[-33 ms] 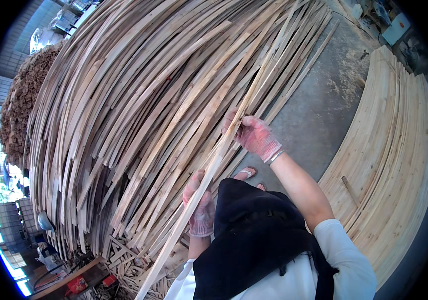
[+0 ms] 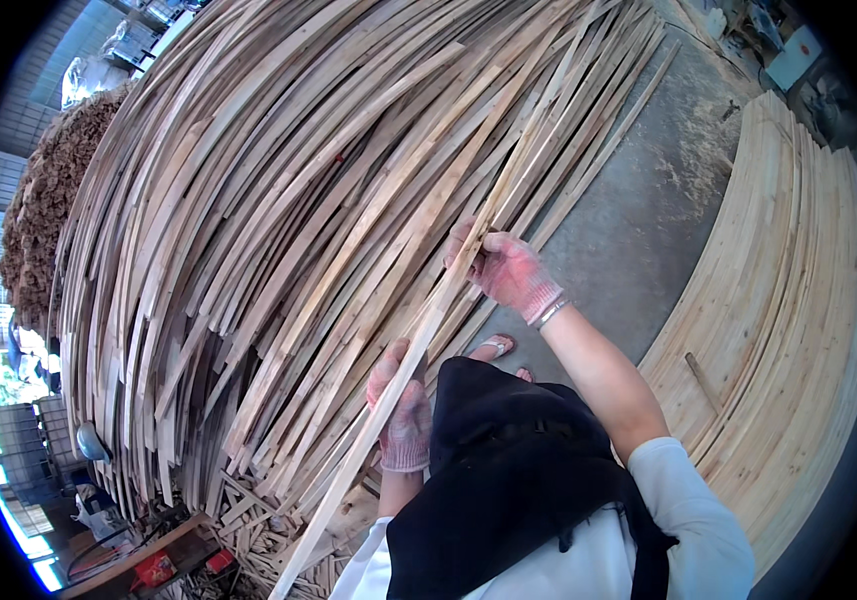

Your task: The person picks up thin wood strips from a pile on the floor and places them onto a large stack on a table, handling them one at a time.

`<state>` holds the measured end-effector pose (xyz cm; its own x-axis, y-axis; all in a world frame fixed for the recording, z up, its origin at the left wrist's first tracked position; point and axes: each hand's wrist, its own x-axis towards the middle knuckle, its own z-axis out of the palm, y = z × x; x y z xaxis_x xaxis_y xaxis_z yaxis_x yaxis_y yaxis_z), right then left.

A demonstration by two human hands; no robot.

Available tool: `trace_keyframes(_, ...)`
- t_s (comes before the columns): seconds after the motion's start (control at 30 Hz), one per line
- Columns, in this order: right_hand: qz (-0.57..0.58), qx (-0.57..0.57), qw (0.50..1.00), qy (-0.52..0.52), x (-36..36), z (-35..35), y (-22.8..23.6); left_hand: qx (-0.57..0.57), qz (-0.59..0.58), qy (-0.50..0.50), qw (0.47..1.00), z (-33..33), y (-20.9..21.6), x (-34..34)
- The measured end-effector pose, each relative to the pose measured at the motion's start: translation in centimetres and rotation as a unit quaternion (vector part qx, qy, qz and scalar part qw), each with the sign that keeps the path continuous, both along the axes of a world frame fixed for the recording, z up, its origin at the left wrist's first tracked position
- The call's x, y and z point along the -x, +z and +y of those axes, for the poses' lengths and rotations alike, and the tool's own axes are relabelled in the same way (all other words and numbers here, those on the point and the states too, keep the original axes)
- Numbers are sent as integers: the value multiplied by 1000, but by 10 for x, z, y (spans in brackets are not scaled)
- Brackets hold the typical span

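A long, pale wooden strip (image 2: 436,310) runs diagonally in front of me, from the lower edge up toward the far right. My right hand (image 2: 515,277), in a stained pinkish-white knit glove, grips it near mid-length with the fingers closed round it. Lower down, my left hand (image 2: 406,425) wears a matching glove. Its fingers curl about the strip from beneath and the left side, partly hidden behind the wood. Just beyond both hands lies a big pile of rough wooden strips (image 2: 338,220).
On the right lies a neat stack of pale strips (image 2: 748,330) with a short stick (image 2: 702,382) on top. Sawdust (image 2: 698,160) marks the grey floor (image 2: 618,230). Short offcuts (image 2: 248,530) litter the lower left, near a red item (image 2: 153,570). A brown heap (image 2: 53,205) stands far left.
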<state>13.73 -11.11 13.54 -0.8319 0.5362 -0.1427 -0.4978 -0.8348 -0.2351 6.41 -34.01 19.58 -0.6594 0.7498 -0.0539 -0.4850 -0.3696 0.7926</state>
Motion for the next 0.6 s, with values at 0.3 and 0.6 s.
trace_keyframes(0.3,-78,2,997,-8,8,-6,-18,15,-59,26,998,2,-4,13)
trace_keyframes(0.6,-335,-36,938,82,-29,-36,-40,-29,-141,71,987,-1,-58,114)
